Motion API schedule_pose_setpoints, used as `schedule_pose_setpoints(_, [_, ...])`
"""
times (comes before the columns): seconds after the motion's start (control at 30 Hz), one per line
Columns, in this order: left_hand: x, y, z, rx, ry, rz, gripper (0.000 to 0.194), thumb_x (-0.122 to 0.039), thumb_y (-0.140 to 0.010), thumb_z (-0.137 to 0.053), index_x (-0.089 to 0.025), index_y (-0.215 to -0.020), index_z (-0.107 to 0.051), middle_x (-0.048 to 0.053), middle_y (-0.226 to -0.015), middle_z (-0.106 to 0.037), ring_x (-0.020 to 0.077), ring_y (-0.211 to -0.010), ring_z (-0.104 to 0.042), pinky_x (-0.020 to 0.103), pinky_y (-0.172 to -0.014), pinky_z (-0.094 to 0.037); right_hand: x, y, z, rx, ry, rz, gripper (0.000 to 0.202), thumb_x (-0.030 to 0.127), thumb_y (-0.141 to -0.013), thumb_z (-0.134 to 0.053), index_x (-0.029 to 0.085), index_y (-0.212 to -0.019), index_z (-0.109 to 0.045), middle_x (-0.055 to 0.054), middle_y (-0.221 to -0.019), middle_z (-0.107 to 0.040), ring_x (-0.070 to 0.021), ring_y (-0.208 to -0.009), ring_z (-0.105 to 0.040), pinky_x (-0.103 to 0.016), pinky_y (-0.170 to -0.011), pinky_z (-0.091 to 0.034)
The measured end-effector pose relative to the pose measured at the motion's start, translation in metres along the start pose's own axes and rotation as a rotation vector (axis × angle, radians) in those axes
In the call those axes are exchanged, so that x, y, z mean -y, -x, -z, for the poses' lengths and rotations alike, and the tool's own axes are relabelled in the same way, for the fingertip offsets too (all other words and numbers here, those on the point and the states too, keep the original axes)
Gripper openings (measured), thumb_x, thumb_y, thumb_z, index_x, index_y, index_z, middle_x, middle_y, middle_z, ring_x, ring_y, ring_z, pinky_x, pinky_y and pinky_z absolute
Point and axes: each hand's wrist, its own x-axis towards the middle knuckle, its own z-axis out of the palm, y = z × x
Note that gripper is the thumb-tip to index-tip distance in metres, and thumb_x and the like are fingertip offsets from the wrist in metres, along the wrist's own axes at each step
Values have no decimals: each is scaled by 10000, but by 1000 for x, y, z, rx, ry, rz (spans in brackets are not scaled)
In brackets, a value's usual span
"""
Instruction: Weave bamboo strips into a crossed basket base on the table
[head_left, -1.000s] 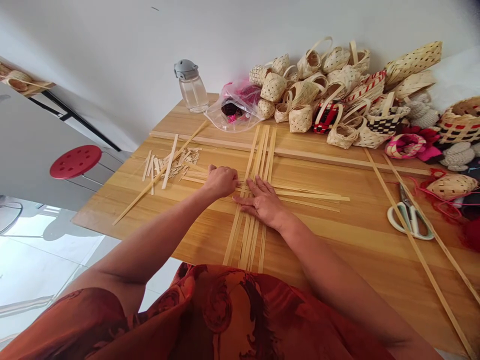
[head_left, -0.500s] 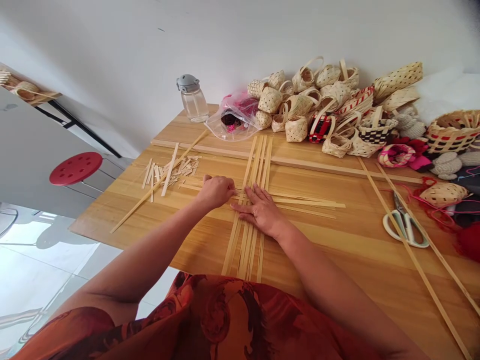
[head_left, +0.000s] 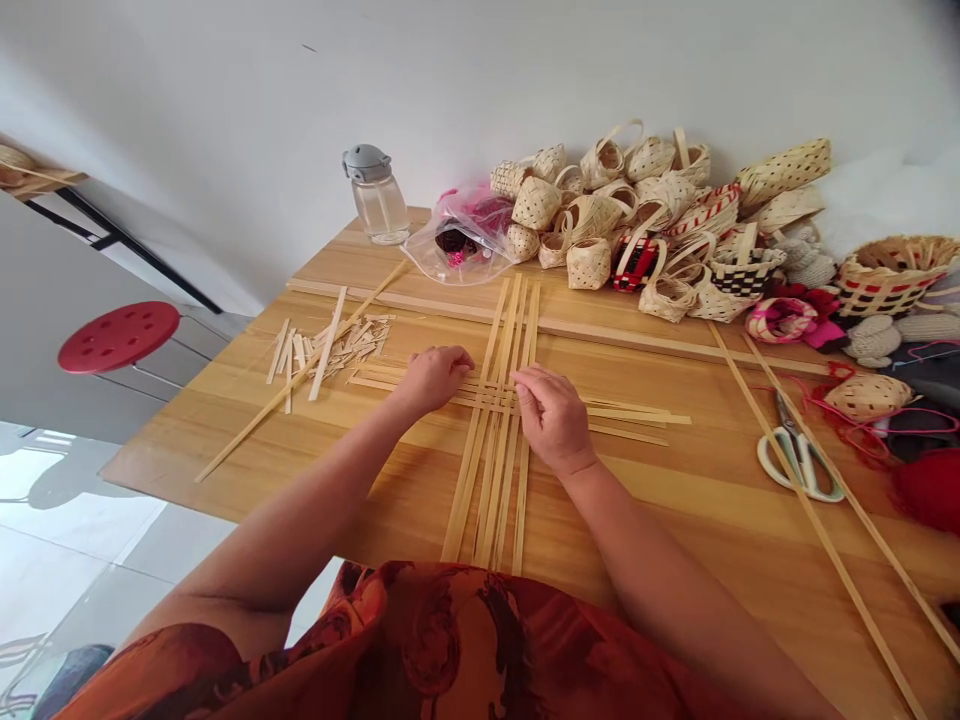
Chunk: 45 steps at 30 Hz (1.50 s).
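Flat pale bamboo strips (head_left: 464, 490) run lengthwise over the table, interlaced at a small woven crossing (head_left: 495, 396) with crosswise strips (head_left: 637, 413). My left hand (head_left: 435, 380) is closed at the left of this crossing, its fingertips pinched on the crosswise strips. On the right side, my right hand (head_left: 553, 412) is closed too, thumb and fingers pinching strips by the weave's edge. The exact strip in each pinch is partly hidden by the fingers. Between the hands the weave lies flat and uncovered.
Short strip offcuts (head_left: 356, 345) and a long strip (head_left: 247, 432) lie left on the wooden table (head_left: 675, 530). A water bottle (head_left: 379, 205), plastic bag (head_left: 480, 240) and several small woven baskets (head_left: 589, 262) line the back. Scissors (head_left: 799, 465) rest at right under long strips. A red stool (head_left: 118, 337) stands left.
My right hand has lifted off the weave, where it lay flat, and moved right into a pinch at its edge. My left hand stays nearly in place. The view has shifted slightly.
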Motion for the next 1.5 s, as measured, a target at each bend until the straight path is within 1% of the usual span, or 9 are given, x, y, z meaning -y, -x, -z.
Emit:
schedule_pose_setpoints(0.23, [-10, -23, -3, 56, 100, 61, 300, -231, -901, -496, -195, -1144, -669, 64, -1019, -755, 219, -978, -686, 313, -868, -486, -13, -1, -3, 0, 29, -149, 383, 215, -976, -370, 192, -1174, -696, -76, -1091, -739, -232, -1017, -649, -372, -932, -507])
schedule_pose_setpoints(0.43, [-13, -40, -16, 125, 290, 89, 444, -247, -886, -527, -150, -1317, -569, 45, -845, -759, 196, -817, -710, 292, -769, -510, -13, -1, -2, -14, 12, -142, 363, 200, -967, -390, 211, -1150, -704, -55, -1075, -744, -220, -1002, -654, -350, -917, -501])
schedule_pose_setpoints(0.63, [-8, -32, -21, 45, 360, 46, 384, -278, -834, -588, -194, -1208, -616, 8, -834, -729, 181, -777, -682, 277, -730, -496, -5, -1, -3, 31, 51, -119, 333, 192, -972, -418, 196, -1127, -713, -72, -1057, -732, -225, -993, -627, -364, -923, -484])
schedule_pose_setpoints(0.83, [-10, -27, -26, -59, 391, 1, 514, -254, -799, -633, -235, -1306, -557, -21, -851, -679, 146, -686, -634, 267, -717, -477, 1, -1, -9, 44, 109, -101, 212, 181, -908, -559, 187, -1023, -738, -94, -1013, -669, -257, -984, -581, -427, -890, -479])
schedule_pose_setpoints(0.97, [-15, -28, -24, -97, 318, -25, 319, -271, -814, -617, -246, -1120, -706, 16, -932, -671, 153, -730, -621, 275, -762, -470, 0, -3, -5, -13, 20, -77, 191, 167, -911, -558, 200, -950, -743, -79, -955, -657, -234, -945, -598, -420, -890, -498])
schedule_pose_setpoints(1.1, [-19, -37, -20, 19, 309, 57, 286, -342, -859, -569, -206, -1019, -762, 38, -853, -704, 198, -807, -631, 289, -759, -450, -2, -7, 7, -83, -112, -120, 230, 182, -942, -512, 205, -1020, -727, -86, -1052, -662, -215, -998, -621, -390, -891, -540])
schedule_pose_setpoints(1.33, [-23, -55, -18, 226, 531, 130, 305, -457, -698, -738, -175, -651, -629, -36, -524, -516, 123, -508, -455, 257, -520, -328, -23, -16, 15, -31, -321, -477, 405, 237, -928, -520, 230, -1328, -579, -98, -1272, -669, -231, -1155, -636, -448, -1018, -496])
schedule_pose_setpoints(1.4, [-26, -54, -18, 194, 508, 108, 319, -415, -663, -767, -187, -604, -553, -50, -507, -476, 113, -493, -421, 254, -508, -311, -29, -18, 12, 30, -439, -569, 502, 272, -912, -560, 228, -1409, -500, -105, -1269, -675, -226, -1155, -644, -436, -1017, -497])
schedule_pose_setpoints(1.5, [-33, -46, -20, 0, 359, -75, 223, -267, -641, -756, -187, -642, -547, -30, -610, -546, 127, -582, -475, 253, -569, -356, -33, -20, 7, 68, -557, -648, 638, 319, -881, -620, 213, -1474, -411, -97, -1208, -702, -203, -1038, -686, -391, -943, -532])
